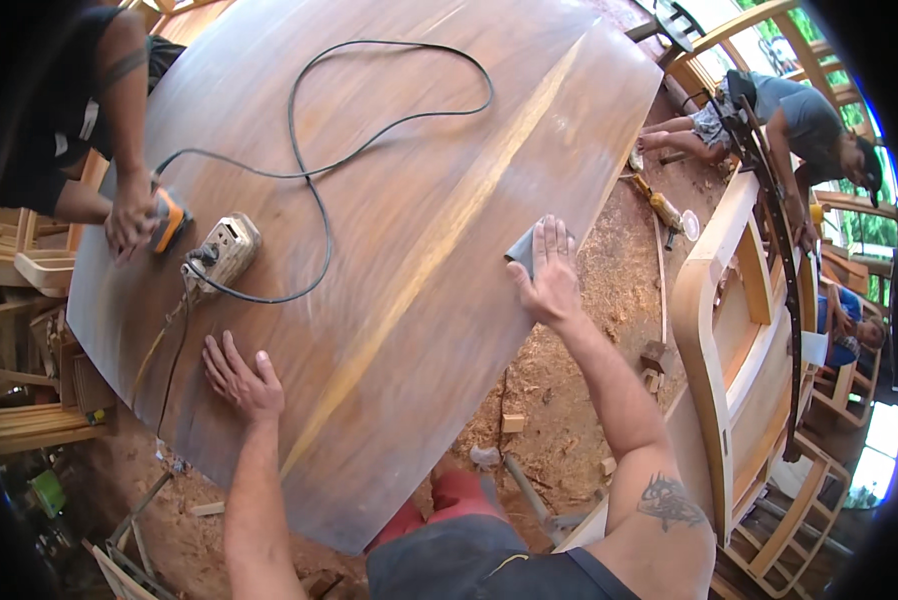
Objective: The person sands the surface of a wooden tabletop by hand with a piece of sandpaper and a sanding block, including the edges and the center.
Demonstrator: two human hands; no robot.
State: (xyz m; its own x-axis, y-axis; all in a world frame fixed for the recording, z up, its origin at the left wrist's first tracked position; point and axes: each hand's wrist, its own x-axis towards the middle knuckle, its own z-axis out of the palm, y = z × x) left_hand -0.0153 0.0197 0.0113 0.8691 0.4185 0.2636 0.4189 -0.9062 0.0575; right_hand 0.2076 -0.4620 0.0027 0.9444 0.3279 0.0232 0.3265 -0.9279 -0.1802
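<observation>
A large brown wooden tabletop (409, 170) with a pale yellow streak lies before me, its surface dusty in places. My right hand (552, 280) presses a folded piece of grey sandpaper (520, 249) against the wood near the right edge. The fingers lie over the sandpaper and hide part of it. Farther left, my left hand (246, 382) rests flat on the tabletop, fingers spread, holding nothing. Just beyond it sits a dusty socket box (231, 252) with a plug in it. A dark power cord (304, 172) loops across the wood.
At the left, another person's hand (129, 215) holds an orange and black power sander (173, 218) on the tabletop. Curved wooden frames (704, 330) stand at the right, with a person (799, 120) bending over them. An angle grinder (664, 210) and wood shavings (609, 290) lie on the ground.
</observation>
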